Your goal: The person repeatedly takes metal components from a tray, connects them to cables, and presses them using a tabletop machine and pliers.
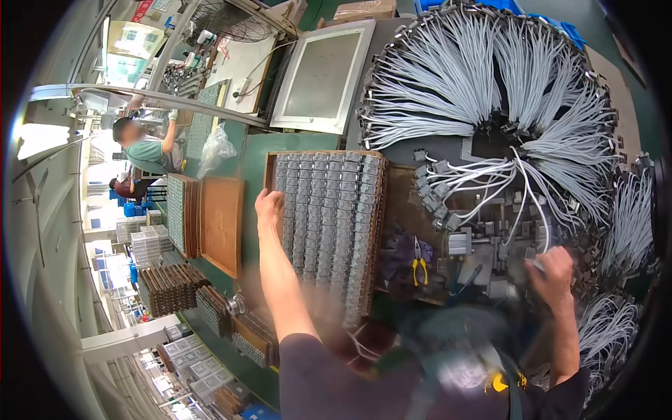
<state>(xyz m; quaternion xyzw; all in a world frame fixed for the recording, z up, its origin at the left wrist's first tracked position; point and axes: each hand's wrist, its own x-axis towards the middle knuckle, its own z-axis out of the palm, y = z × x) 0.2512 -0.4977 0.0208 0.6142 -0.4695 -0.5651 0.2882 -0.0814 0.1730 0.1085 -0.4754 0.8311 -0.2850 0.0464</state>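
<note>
The right hand [555,273] has its grip pinched together on the lower end of a white cable [542,206], which runs up into a white cable bundle [483,180]. The left hand [269,208] is at the upper left rim of a tray [384,210], fingers curled; whether its grip is clamped on anything, I cannot tell. That tray, between the 2 hands, carries close rows of grey housings [325,217].

Between the tray and the right hand, yellow-handled pliers [420,271] lie partly over a dark purple cloth [397,257], with a dark blue pen-like tool [467,280] to their right. Grey connectors [435,192] cap the near ends of the bundle.

Beyond, a large fan of white cables [448,70] spreads across the far side of the table [397,196]. Left of the fan stands a white-framed panel [322,77]. Further left are a brown wooden tray [221,224], a clear plastic bag [215,150] and a person in a green top [145,155].
</note>
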